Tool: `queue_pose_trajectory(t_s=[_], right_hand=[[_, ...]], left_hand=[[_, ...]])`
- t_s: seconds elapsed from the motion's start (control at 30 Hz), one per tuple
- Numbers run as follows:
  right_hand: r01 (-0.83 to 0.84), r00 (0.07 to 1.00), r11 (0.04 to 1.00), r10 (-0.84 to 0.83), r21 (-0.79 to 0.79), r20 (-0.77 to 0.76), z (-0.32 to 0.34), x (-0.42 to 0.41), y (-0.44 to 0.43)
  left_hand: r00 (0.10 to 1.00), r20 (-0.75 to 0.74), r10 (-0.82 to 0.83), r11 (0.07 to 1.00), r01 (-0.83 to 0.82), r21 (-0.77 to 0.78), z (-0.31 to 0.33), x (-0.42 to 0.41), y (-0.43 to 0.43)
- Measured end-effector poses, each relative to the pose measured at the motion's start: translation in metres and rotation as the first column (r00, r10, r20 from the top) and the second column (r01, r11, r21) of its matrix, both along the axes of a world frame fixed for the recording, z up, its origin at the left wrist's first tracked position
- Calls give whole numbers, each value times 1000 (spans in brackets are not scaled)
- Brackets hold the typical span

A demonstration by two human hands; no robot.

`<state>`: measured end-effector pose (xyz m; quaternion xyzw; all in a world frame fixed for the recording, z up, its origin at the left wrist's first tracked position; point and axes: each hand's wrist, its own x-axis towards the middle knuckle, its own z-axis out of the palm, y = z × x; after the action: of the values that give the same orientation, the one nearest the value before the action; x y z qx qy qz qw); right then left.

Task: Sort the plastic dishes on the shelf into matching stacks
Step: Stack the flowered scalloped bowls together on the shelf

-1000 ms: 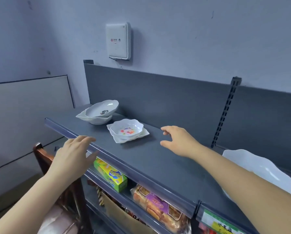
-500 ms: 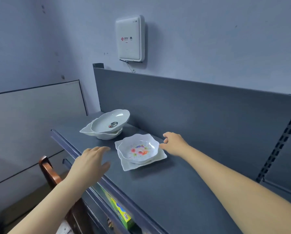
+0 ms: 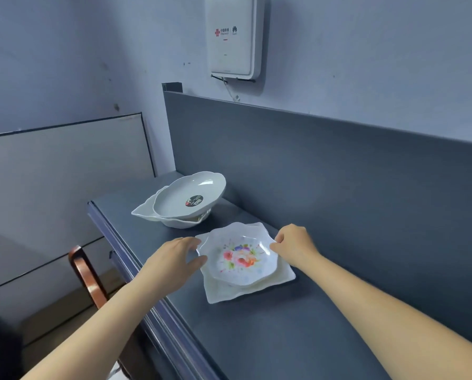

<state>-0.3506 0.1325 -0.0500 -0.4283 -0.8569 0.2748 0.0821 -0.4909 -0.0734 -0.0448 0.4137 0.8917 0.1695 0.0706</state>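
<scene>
Floral bowl (image 3: pixel 239 259) sits nested on one square plate (image 3: pixel 281 278) on the shelf (image 3: pixel 284 338), right between the hands. The left hand (image 3: pixel 171 259) curls onto its left rim and the right hand (image 3: pixel 292 245) pinches the right rim. Just behind are two plain white bowls (image 3: pixel 188 198), stacked, the top one tilted. One white box (image 3: pixel 234 37) hangs on the wall.

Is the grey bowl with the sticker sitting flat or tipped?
Tipped. The grey bowl leans in the white dish under it, its far rim higher than its near rim.
</scene>
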Motion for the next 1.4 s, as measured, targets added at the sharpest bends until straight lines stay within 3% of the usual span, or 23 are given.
queue_pose_trajectory(t_s=[0.1, 0.3, 0.47, 0.53, 0.6, 0.67, 0.8, 0.93, 1.0, 1.17, 1.4], right_hand=[[19, 1000, 1000, -19, 8, -9, -5, -5, 2], [105, 981, 980, -131, -170, -145, 10, 1, 4], [133, 963, 982, -159, -132, -217, 34, 23, 2], [145, 952, 982, -171, -117, -253, 44, 29, 4], [145, 941, 983, -172, -113, -292, 50, 32, 6], [142, 906, 978, -191, -153, -377, 51, 31, 7], [202, 857, 949, -291, -242, -426, 36, 24, 3], [201, 961, 964, -228, -173, -155, 1, 21, 0], [210, 970, 957, -230, -199, -82, -9, 17, -2], [199, 959, 917, -255, -346, -123, -15, 12, -10], [211, 954, 893, -276, -397, -114, -13, 11, -17]], left_hand=[[999, 51, -12, 1000, 12, -7, -5, -7, 13], [999, 49, 3, 998, -6, 61, -6, -27, 35], [973, 206, -102, 984, 69, 163, 13, -26, 55], [895, 417, -160, 972, 69, 226, 19, -21, 59], [709, 680, -188, 962, -5, 272, 24, -17, 60], [628, 750, -207, 950, -53, 307, 28, -19, 60], [576, 772, -269, 865, -207, 456, 37, -35, 56], [602, 738, -305, 757, -318, 571, 46, -60, 44], [596, 734, -327, 715, -352, 604, 49, -71, 36], [592, 717, -368, 666, -370, 647, 48, -87, 23], [533, 742, -406, 633, -422, 649, 35, -103, 20]])
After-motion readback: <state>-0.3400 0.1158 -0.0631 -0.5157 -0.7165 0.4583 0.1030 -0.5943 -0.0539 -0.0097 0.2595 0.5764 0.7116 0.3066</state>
